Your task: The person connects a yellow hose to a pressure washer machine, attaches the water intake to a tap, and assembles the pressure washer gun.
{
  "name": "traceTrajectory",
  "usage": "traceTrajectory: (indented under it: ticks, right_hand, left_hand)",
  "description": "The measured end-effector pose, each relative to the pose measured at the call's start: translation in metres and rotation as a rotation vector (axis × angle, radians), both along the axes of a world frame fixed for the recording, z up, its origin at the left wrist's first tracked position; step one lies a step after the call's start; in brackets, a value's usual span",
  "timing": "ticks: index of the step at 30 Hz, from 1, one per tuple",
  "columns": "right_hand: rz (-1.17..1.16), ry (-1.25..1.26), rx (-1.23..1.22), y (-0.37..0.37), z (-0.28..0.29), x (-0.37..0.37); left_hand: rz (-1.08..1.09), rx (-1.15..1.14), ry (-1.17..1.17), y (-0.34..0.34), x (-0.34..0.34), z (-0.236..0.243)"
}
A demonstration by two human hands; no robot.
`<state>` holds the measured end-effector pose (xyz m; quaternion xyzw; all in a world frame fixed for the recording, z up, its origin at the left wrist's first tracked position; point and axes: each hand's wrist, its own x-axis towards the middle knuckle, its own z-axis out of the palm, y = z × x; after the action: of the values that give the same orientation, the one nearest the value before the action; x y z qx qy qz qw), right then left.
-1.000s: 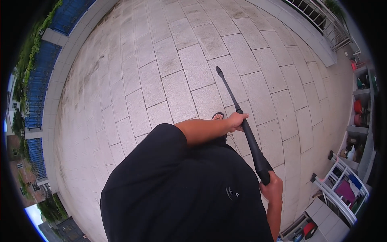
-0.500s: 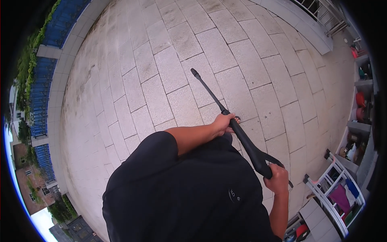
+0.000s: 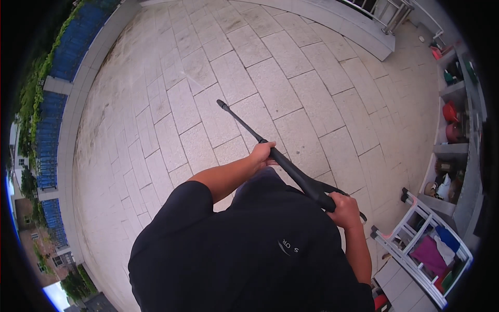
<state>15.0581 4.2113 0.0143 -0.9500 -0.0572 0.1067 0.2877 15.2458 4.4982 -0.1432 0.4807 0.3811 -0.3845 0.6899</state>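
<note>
A long black pressure washer gun (image 3: 297,176) slants across in front of me, its thin lance pointing away to the far left. The dark nozzle (image 3: 222,104) hangs over the paving, and a faint pale streak, like spray, shows just beyond it. Around the front of the gun's body, where the lance starts, my left hand (image 3: 263,155) is closed. My right hand (image 3: 343,210) grips the rear handle; its fingers are partly hidden, so the trigger cannot be seen.
Pale stone paving (image 3: 260,67) spreads ahead. A low wall with blue fence panels (image 3: 52,140) runs along the left. To the right stand a folding ladder (image 3: 416,234) with cloths on it and shelves (image 3: 449,150) of odds and ends. A railing stands on a raised ledge (image 3: 358,28).
The gun and both hands have swung left in view, with the right hand higher. The surroundings have shifted too as my head moved. A faint streak now shows past the nozzle.
</note>
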Motion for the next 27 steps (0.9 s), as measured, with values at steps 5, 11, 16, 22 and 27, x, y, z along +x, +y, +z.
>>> traceTrajectory:
  ticks: [5,11,16,22,27]
  right_hand:
    - [-0.190,0.043,-0.099,-0.111,0.016,-0.065]
    - [-0.386,0.031,-0.156,-0.256,0.048,-0.124]
    - [-0.407,-0.008,-0.226,-0.364,0.048,-0.109]
    - [-0.342,0.038,-0.213,-0.500,0.041,-0.032]
    - [-0.268,0.067,-0.178,-0.614,0.052,0.029]
  left_hand:
    - [-0.230,0.006,-0.073,-0.167,-0.021,-0.016]
    - [-0.453,-0.168,-0.068,-0.364,-0.050,-0.004]
    - [-0.420,-0.232,-0.139,-0.486,-0.037,-0.010]
    - [-0.374,-0.249,-0.015,-0.594,0.016,-0.020]
    - [-0.362,-0.211,-0.004,-0.689,0.064,-0.017]
